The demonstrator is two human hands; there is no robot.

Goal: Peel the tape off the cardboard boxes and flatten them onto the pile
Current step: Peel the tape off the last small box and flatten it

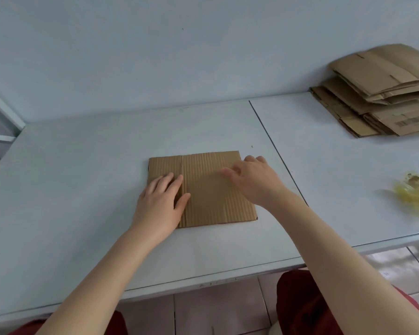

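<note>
- The flattened box lies under both hands.
- The left hand presses it flat, fingers straight.
- The right hand curls round its right edge.
- The pile sits well beyond the right hand.

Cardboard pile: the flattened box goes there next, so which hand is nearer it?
Right. The right hand grips the flattened box at its right edge, the side toward the pile; the left hand presses its left part, farther away.
</note>
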